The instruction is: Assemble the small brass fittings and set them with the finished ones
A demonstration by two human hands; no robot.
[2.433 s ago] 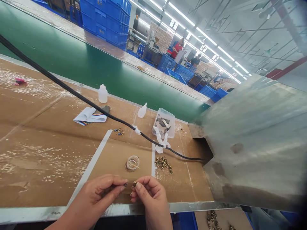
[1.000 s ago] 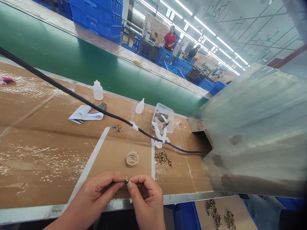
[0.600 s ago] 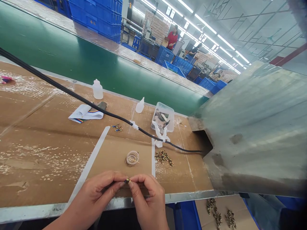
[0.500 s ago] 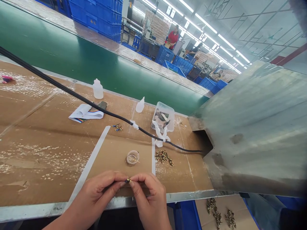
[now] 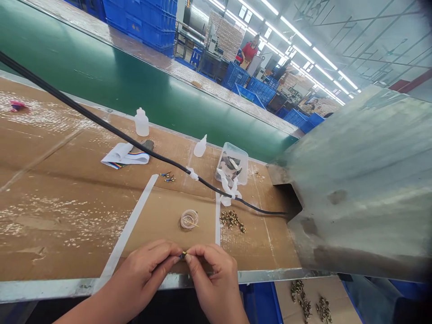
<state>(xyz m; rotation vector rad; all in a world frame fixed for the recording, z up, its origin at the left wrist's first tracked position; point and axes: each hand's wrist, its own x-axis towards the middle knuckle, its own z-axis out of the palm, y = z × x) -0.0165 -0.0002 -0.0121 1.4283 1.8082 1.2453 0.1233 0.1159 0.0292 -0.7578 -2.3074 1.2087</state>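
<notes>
On the left, a folded white cloth with striped edges (image 5: 116,154) lies on the table (image 5: 81,191). The left hand (image 5: 146,270) pinches one end of a small dark-and-yellow piece (image 5: 183,255) between thumb and forefinger, near the table's front edge. Just beyond stands a small round cup (image 5: 182,222) with a stick in it. The right hand (image 5: 215,272) has thumb and forefinger closed on the piece's other end. Farther right lies a pile of small parts (image 5: 232,219).

Pinched between left hand (image 5: 143,272) and right hand (image 5: 216,276), just past six o'clock in view, seen as a small piece (image 5: 183,255), dark and bluish toward nine o'clock, yellow-gold toward three, partly covered.
</notes>
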